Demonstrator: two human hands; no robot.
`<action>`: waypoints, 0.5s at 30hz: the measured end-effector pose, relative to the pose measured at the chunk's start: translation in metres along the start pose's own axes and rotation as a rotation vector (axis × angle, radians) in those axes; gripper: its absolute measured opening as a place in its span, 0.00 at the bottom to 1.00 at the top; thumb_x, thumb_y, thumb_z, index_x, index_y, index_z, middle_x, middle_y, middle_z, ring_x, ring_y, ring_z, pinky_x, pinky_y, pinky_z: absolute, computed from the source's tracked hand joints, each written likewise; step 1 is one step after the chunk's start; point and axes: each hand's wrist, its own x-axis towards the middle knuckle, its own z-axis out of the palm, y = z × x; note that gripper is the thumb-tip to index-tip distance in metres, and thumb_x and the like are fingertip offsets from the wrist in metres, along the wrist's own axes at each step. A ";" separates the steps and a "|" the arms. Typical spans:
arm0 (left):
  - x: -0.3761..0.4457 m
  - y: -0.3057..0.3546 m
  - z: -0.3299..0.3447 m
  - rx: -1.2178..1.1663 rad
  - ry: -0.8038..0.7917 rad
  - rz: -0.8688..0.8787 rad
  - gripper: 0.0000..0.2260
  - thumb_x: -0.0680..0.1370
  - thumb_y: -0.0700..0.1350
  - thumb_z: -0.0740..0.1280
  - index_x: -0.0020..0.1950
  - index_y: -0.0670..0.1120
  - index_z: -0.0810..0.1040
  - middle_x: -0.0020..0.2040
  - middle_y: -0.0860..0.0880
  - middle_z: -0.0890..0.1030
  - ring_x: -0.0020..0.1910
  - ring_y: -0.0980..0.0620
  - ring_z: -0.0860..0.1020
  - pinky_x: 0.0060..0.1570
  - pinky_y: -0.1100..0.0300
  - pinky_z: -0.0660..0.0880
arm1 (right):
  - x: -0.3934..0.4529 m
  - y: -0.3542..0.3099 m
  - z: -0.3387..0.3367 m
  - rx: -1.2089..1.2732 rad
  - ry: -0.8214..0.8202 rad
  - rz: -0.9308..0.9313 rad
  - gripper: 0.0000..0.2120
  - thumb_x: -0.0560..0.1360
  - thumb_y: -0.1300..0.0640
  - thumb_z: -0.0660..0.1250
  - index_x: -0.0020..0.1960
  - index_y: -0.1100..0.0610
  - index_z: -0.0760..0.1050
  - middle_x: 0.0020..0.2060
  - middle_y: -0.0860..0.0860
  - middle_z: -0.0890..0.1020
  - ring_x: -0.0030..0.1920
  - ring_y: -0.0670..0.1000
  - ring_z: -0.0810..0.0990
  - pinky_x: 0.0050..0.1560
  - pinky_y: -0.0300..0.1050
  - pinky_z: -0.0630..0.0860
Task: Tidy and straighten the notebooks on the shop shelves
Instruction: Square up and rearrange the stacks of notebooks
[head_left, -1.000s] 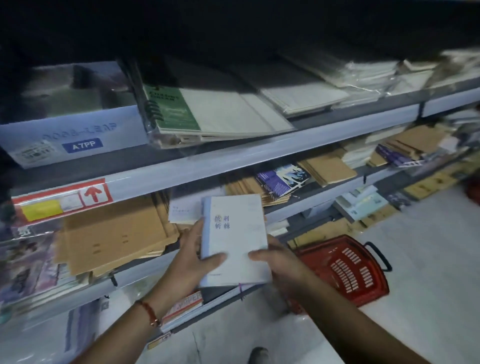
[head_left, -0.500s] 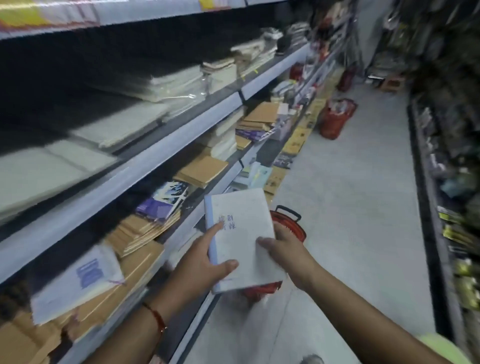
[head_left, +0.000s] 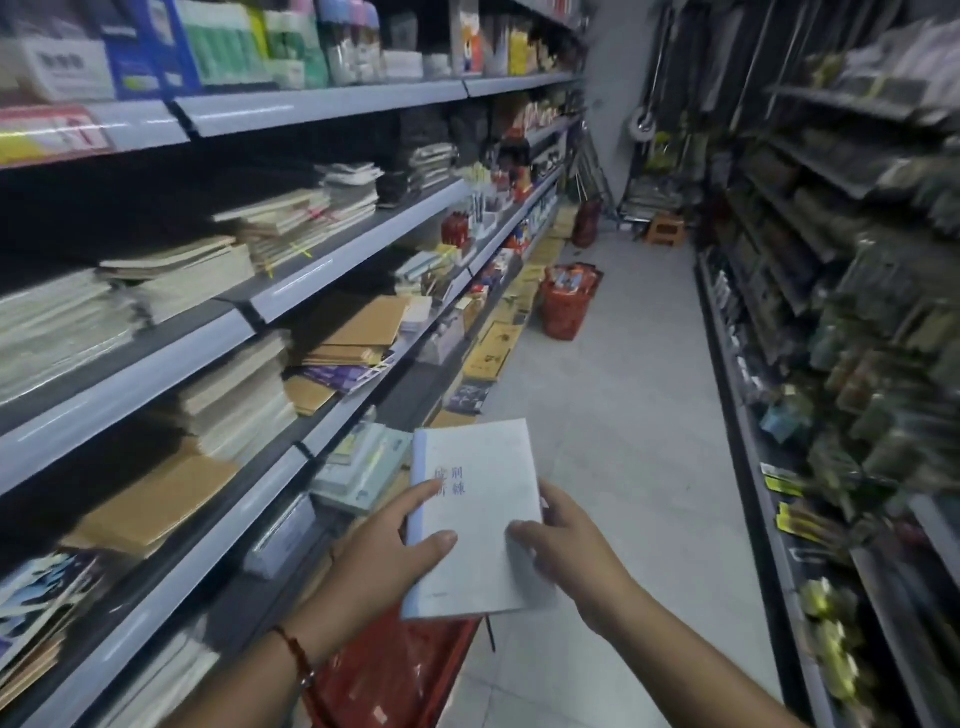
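Note:
I hold a pale blue-white notebook (head_left: 480, 512) with blue characters on its cover, out over the aisle and away from the shelves. My left hand (head_left: 384, 561) grips its left edge, thumb across the cover. My right hand (head_left: 566, 553) holds the right edge, thumb on top. On my left run the shop shelves (head_left: 291, 291) with uneven stacks of brown kraft notebooks (head_left: 353, 332), pale notebooks (head_left: 234, 395) and purple-covered ones (head_left: 337, 374).
A red shopping basket (head_left: 400, 670) sits on the floor just under my hands. A second red basket (head_left: 569, 301) stands further down the aisle beside flat packs on the floor. Dark shelving (head_left: 831, 312) lines the right side. A small stool (head_left: 665, 228) stands at the aisle's end.
My view has swung from the shelf face to look right, down the aisle. Both hands keep the same hold on the notebook, which has come away from the shelf.

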 end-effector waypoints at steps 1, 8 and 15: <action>0.014 0.007 0.007 -0.036 -0.007 -0.018 0.25 0.73 0.59 0.73 0.68 0.71 0.70 0.61 0.66 0.77 0.54 0.63 0.79 0.52 0.61 0.79 | 0.010 -0.003 -0.013 -0.006 -0.003 0.006 0.26 0.67 0.54 0.63 0.64 0.42 0.75 0.54 0.43 0.84 0.48 0.48 0.82 0.35 0.37 0.71; 0.115 0.033 0.040 -0.103 -0.007 -0.044 0.24 0.75 0.53 0.74 0.69 0.67 0.72 0.58 0.61 0.81 0.48 0.60 0.83 0.48 0.56 0.82 | 0.094 -0.019 -0.074 -0.009 -0.011 0.034 0.23 0.71 0.59 0.64 0.64 0.43 0.76 0.54 0.43 0.84 0.50 0.45 0.82 0.37 0.35 0.72; 0.237 0.042 0.052 -0.124 -0.013 -0.066 0.22 0.77 0.48 0.73 0.68 0.63 0.73 0.57 0.61 0.81 0.46 0.60 0.84 0.46 0.59 0.82 | 0.210 -0.030 -0.109 -0.040 0.000 0.068 0.22 0.73 0.58 0.64 0.64 0.42 0.76 0.56 0.41 0.84 0.56 0.45 0.82 0.47 0.41 0.75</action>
